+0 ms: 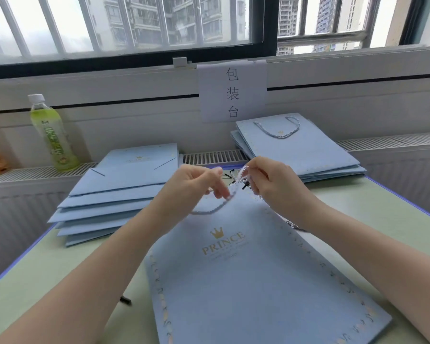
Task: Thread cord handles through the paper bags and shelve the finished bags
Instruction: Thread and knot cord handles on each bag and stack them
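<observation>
Bag [246, 269] lies flat on the table [60, 269] so its top edge stays put for threading. Left hand [196, 184] pinches the cord [214, 207] right at that edge, right hand [266, 180] pinches loose cords just past it. Unthreaded stack [114, 194] sits left of the bag, finished stack [301, 150] beyond it on the right.

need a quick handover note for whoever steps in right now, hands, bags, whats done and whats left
Left hand pinches the cord at the top edge of the bag in front; right hand pinches the cord's other end there.
The bag lies flat on the table, its cord not yet seated.
Done: stack with cord handle, far right.
Left: finish this bag, then the stack without handles on the left. Spare cords lie behind the hands. Nothing visibly shelved yet.
</observation>
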Available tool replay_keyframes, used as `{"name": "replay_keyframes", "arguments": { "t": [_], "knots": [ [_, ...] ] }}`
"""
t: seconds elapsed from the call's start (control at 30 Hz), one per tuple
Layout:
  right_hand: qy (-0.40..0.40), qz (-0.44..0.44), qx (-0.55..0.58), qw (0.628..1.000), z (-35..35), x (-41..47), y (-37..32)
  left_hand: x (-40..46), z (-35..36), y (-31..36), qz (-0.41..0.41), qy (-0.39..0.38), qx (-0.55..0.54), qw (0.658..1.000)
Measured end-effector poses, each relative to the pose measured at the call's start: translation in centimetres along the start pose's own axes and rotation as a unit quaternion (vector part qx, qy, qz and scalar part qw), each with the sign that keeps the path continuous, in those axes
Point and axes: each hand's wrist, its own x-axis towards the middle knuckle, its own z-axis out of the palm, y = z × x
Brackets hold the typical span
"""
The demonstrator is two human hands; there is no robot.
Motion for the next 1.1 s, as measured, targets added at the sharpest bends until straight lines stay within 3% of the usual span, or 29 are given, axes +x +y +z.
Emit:
{"name": "replay_keyframes", "arguments": {
  "t": [0.03,0.1,0.17,0.4,0.53,0.73,1.1],
  "knots": [
    [-0.004,0.027,0.041,0.999,0.0,0.1,-0.1,0.2,0.3,-0.7,-0.007,0.019,0.103,0.995],
    [-0.021,0.084,0.144,0.986,0.1,0.3,-0.3,0.3,0.7,-2.2,-0.001,0.041,0.305,0.951],
    [-0.034,0.113,0.197,0.973,0.0,0.3,-0.4,0.3,0.8,-3.0,-0.018,0.031,0.379,0.925],
    [-0.064,0.047,0.109,0.991,1.0,-0.4,-0.6,0.4,0.9,-2.0,-0.048,0.064,0.319,0.944],
    [-0.052,-0.03,0.007,0.998,1.3,-0.8,-1.2,0.4,0.8,-1.5,-0.051,0.055,0.284,0.956],
    [-0.04,-0.076,-0.078,0.993,1.3,-0.9,-1.7,0.8,0.3,-1.7,-0.075,0.034,0.233,0.969],
    [-0.041,-0.142,-0.089,0.985,1.8,-1.2,-1.7,0.9,-0.2,-0.6,-0.175,-0.009,0.097,0.98]
  ]
}}
